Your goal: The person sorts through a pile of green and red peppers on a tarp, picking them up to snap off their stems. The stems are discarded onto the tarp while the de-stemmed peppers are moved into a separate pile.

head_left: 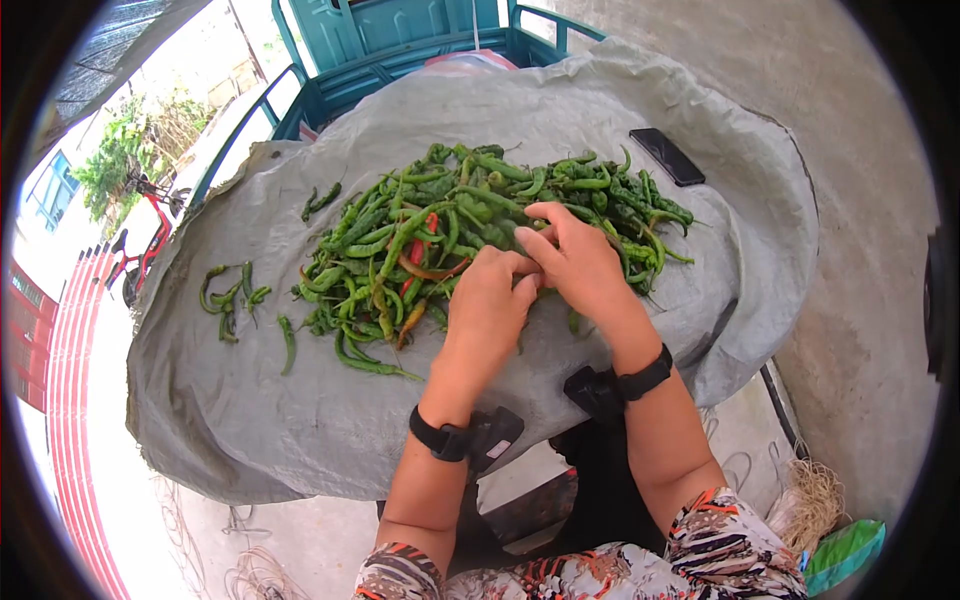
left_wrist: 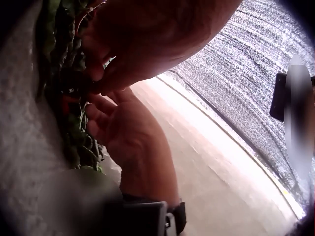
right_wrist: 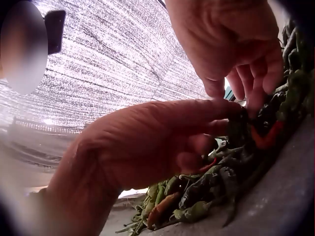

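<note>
A broad heap of green chili peppers (head_left: 380, 240), with a few red ones (head_left: 418, 255), lies on a grey tarp-like sheet (head_left: 250, 400). My left hand (head_left: 488, 305) is over the near side of the heap, fingers curled. In the right wrist view it pinches a dark green pepper (right_wrist: 237, 127) between thumb and fingers. Coming from the right, my right hand (head_left: 583, 265) bends over the left fingertips. Its thumb and fingers stand apart in the right wrist view (right_wrist: 236, 39), fingertips right at the pepper; I cannot tell whether they grip it.
Some stray peppers (head_left: 230, 300) lie left of the heap. A black phone (head_left: 667, 157) rests on the sheet at the upper right. Beyond it stands a teal metal cart (head_left: 400, 45). A red bicycle (head_left: 150, 240) is off to the left, straw-like fibres (head_left: 812, 500) at the lower right.
</note>
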